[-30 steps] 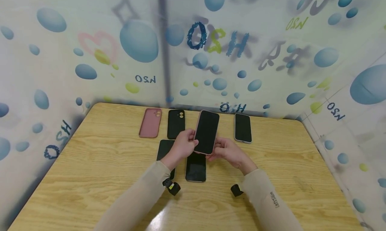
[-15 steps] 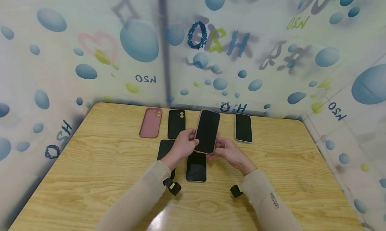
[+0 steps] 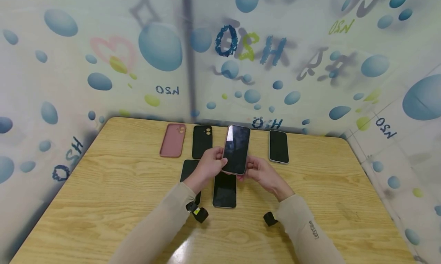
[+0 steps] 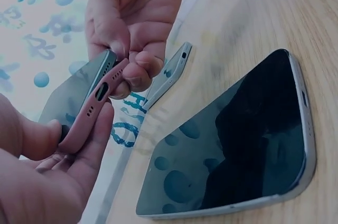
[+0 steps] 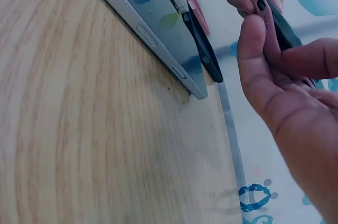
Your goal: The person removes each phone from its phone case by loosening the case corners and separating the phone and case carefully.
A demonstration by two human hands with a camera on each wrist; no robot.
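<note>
A phone (image 3: 237, 149) with a dark screen is held up over the table, with a pink phone case (image 4: 84, 123) around its back. Along the bottom end, in the left wrist view, the phone's edge stands out of the case at the side by the right hand. My left hand (image 3: 211, 165) grips phone and case from the left, its thumb at the screen's edge. At the lower right corner my right hand (image 3: 262, 174) pinches the case's rim between thumb and fingers. Directly below lies another phone (image 3: 224, 193), screen up, partly hidden by the held one.
A second pink case (image 3: 173, 140) and a black case (image 3: 202, 142) lie at the back left of the wooden table (image 3: 113, 195). Another dark phone (image 3: 188, 169) is partly covered by the left forearm. One more phone (image 3: 278, 146) lies at the back right, near the printed wall.
The held phone has tilted slightly, and a bright reflection now shows on its upper screen. Both hands keep their hold in nearly the same place.
</note>
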